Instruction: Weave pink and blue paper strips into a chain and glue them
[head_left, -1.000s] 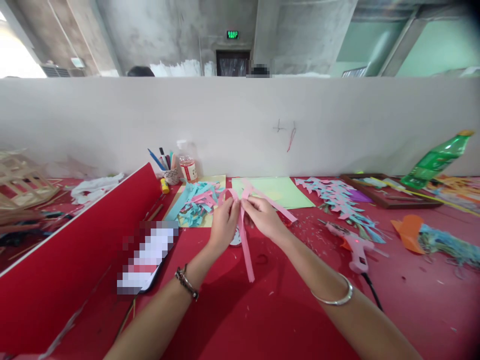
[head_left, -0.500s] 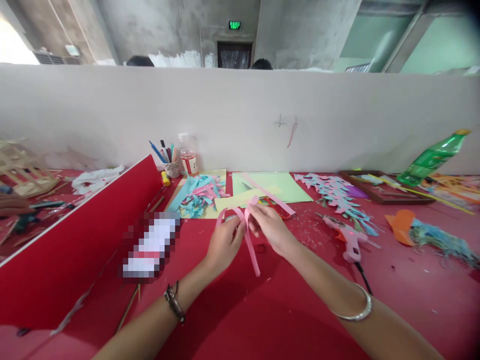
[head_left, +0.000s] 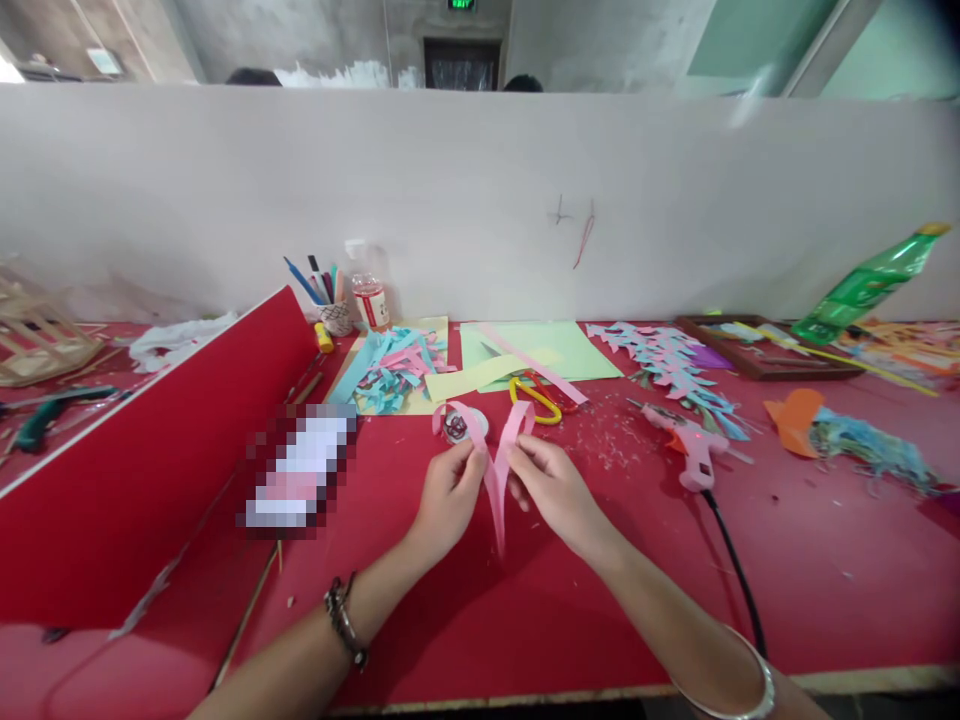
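Note:
A pink paper strip (head_left: 498,500) is bent into two curled loops at the top and runs down to a point between my hands. My left hand (head_left: 450,490) pinches its left side, and my right hand (head_left: 551,490) pinches the right loop. Just beyond the left loop lies a small round container (head_left: 474,424) with dark bits in it, partly covered by the strip. Scissors with yellow and red handles (head_left: 546,402) rest behind my right hand, their blades partly hidden under paper.
Blue and pink paper scraps (head_left: 397,370) are heaped at the back, beside green sheets (head_left: 592,360). A pink glue gun (head_left: 697,450) with a black cord lies right. An upright red board (head_left: 165,470), a blurred phone (head_left: 304,470) and a pen cup (head_left: 334,318) stand or lie left. A green bottle (head_left: 862,290) leans back right.
My hands have moved slightly apart, and the strip now shows two separate loops. The view has tilted down, uncovering the round container, the scissors' yellow handle and the table's front edge.

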